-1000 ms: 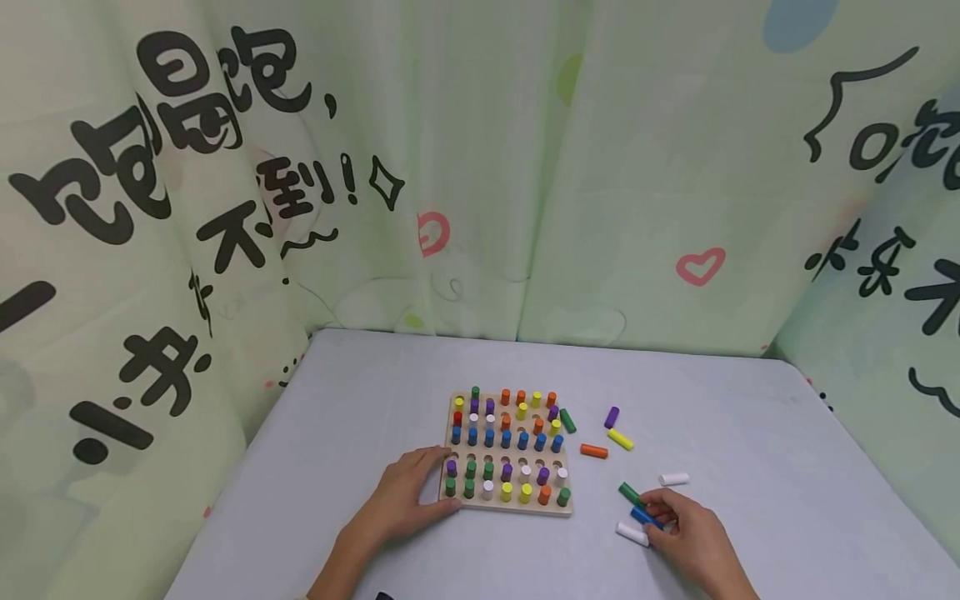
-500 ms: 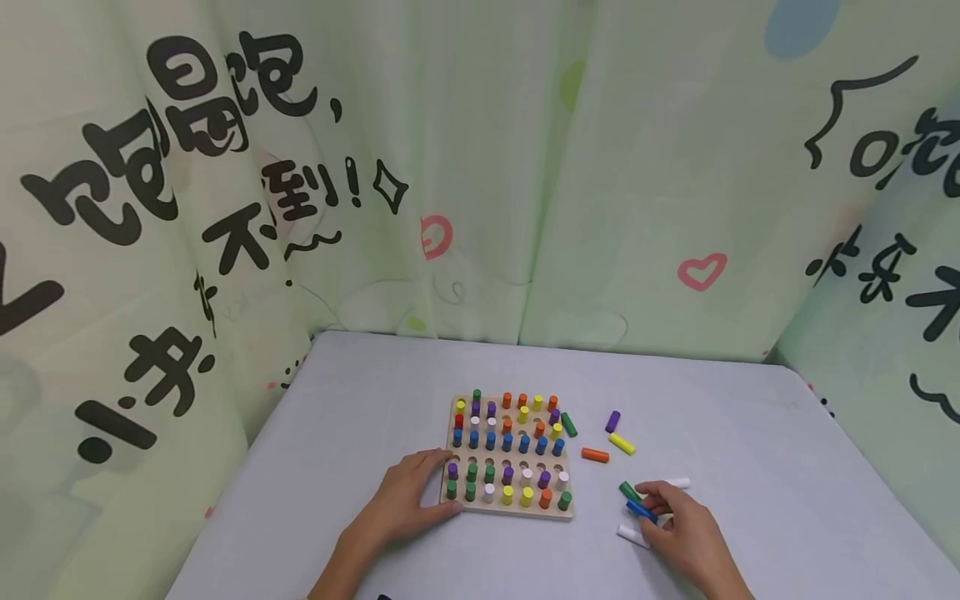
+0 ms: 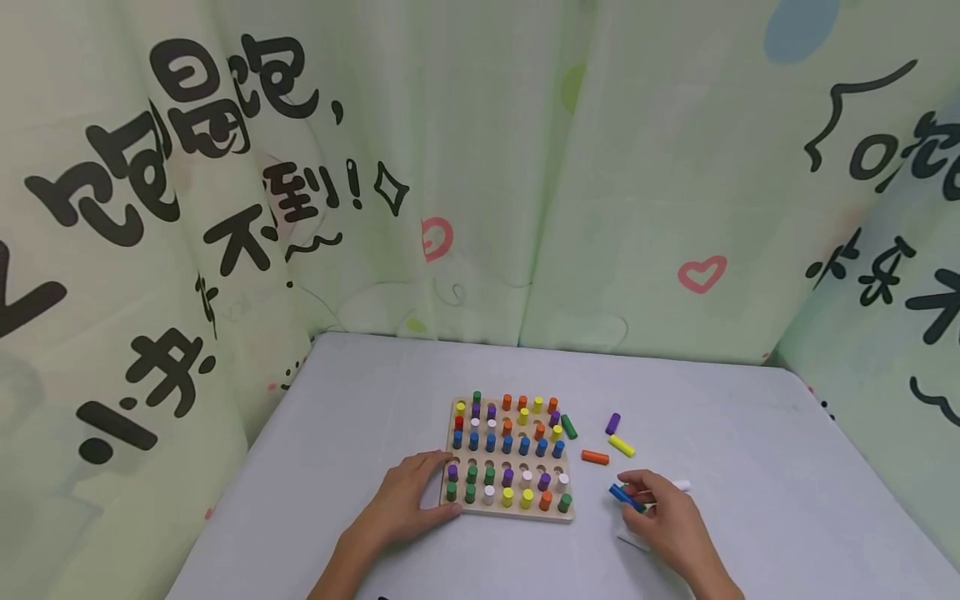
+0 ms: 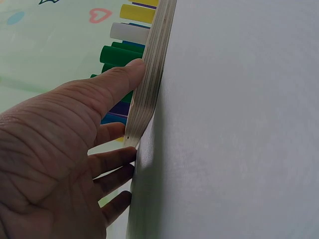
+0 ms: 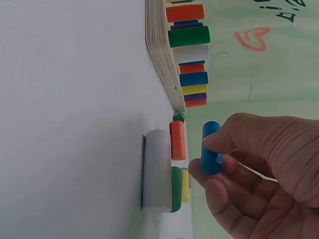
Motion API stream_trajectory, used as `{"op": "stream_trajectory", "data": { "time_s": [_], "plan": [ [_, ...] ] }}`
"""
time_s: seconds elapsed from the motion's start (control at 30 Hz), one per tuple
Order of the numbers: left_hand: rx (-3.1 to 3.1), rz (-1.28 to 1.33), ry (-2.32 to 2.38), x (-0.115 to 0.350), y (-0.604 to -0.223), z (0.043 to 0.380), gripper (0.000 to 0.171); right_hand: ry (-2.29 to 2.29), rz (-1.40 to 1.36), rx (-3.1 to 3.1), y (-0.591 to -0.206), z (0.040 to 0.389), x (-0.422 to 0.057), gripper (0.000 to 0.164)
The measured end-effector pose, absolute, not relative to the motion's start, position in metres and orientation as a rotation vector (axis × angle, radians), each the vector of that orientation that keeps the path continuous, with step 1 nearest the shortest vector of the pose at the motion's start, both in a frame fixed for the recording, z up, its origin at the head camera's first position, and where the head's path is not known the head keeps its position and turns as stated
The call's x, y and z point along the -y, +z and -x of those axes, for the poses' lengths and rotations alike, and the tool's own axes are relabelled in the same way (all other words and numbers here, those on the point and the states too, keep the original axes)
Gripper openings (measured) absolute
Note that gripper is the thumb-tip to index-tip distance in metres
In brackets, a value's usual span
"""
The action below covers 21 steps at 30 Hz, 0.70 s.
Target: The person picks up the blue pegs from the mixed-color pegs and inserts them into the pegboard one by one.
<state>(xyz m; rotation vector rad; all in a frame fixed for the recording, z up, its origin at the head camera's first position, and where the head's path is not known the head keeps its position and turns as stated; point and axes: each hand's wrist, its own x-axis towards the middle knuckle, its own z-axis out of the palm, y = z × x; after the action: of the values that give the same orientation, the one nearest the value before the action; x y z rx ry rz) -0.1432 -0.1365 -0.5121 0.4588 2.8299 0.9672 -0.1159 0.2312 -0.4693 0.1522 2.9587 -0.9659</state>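
My right hand point(image 3: 671, 525) pinches a blue peg point(image 5: 211, 149) between thumb and fingers, raised above the table to the right of the pegboard. Below it lie a white peg point(image 5: 157, 172) and a green peg point(image 5: 176, 189), both partly hidden by the hand in the head view. The wooden pegboard point(image 3: 510, 514) stands in the middle, with rows of coloured pegs upright in its holes and one row of bare holes under the blue pegs. At its front left corner rests my left hand point(image 3: 405, 498), thumb on the front edge point(image 4: 147, 84), relaxed fingers along the left side.
Loose pegs lie right of the board: green point(image 3: 569, 427) close to its edge, then orange point(image 3: 596, 457), yellow point(image 3: 621, 446) and purple point(image 3: 612, 423). Another white peg point(image 3: 682, 485) shows behind my right hand. A printed curtain point(image 3: 615, 167) encloses the table point(image 3: 360, 400).
My right hand has picked up the blue peg from among the loose ones and moved it slightly up and left. The left hand stays at the board.
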Motion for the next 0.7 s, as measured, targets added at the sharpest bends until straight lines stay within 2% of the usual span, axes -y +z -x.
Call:
{"op": "stream_trajectory", "data": {
  "time_s": [0.7],
  "plan": [
    [-2.829, -0.458, 0.944, 0.137, -0.513, 0.144, 0.078, -1.099, 0.036, -3.007, -0.456, 0.126, -0.194, 0.037]
  ]
}}
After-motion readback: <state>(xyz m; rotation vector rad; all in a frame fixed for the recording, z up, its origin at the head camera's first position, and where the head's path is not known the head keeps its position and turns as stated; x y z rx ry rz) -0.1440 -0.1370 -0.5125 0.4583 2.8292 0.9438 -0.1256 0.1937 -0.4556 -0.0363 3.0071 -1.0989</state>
